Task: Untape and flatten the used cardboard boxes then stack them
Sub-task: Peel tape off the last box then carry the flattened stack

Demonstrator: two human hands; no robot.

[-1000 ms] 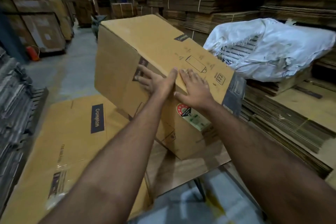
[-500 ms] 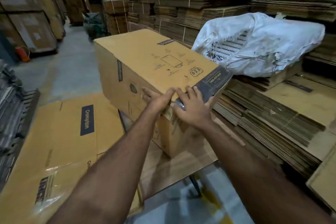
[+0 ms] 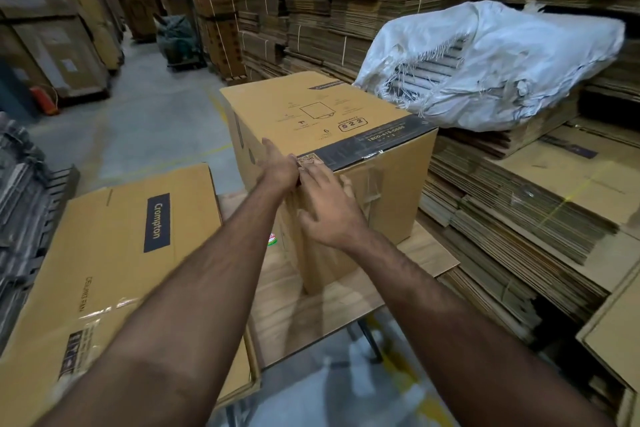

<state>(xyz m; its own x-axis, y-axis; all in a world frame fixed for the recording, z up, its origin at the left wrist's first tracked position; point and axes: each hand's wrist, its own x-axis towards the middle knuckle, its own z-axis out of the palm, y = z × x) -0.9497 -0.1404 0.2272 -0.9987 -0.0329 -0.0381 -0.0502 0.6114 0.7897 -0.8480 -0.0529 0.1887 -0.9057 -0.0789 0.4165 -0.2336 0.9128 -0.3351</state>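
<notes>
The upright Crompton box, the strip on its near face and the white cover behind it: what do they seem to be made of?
Upright Crompton box: matte brown cardboard, probably corrugated, with printed marks. Strip: likely clear glossy plastic tape; it shines and wrinkles. White cover: apparently woven plastic sacking, with frayed threads at the tear.

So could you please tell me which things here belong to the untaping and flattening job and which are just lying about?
Job:
- upright Crompton box
- clear tape on its near face
- flattened Crompton box
- left hand
- right hand

Lying about:
- torn white sack
- bundled cardboard stacks
- red object on the floor
</notes>
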